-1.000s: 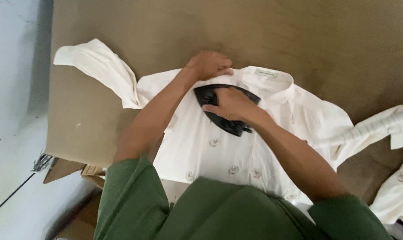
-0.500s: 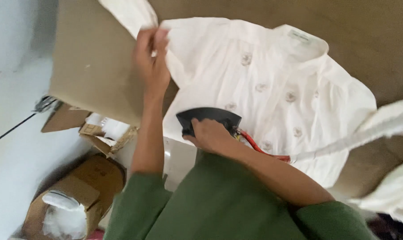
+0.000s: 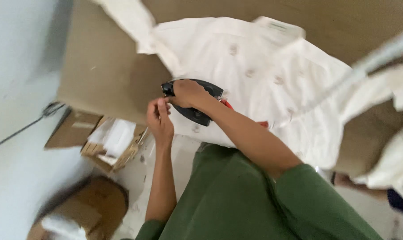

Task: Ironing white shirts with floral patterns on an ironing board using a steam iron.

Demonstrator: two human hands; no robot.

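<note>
A white shirt (image 3: 272,71) with small printed motifs lies spread on a brown padded table (image 3: 108,71). My right hand (image 3: 188,93) grips the handle of a black iron (image 3: 200,116) resting on the shirt's lower left edge; a red cord (image 3: 228,105) shows behind it. Just left of the iron, at the table's front edge, my left hand (image 3: 159,120) is held with its fingers pinched together near the shirt's hem. Whether it holds cloth is unclear. Green sleeves cover both upper arms.
Open cardboard boxes (image 3: 112,142) with paper inside sit on the pale floor below the table's left corner. Another brown box (image 3: 86,209) stands lower left. More white garments (image 3: 388,151) hang at the right edge. A dark cable (image 3: 28,126) runs across the floor.
My left hand has come down from the shirt's sleeve area to the table's front edge beside the iron. The iron stays at the shirt's lower edge. The view has shifted.
</note>
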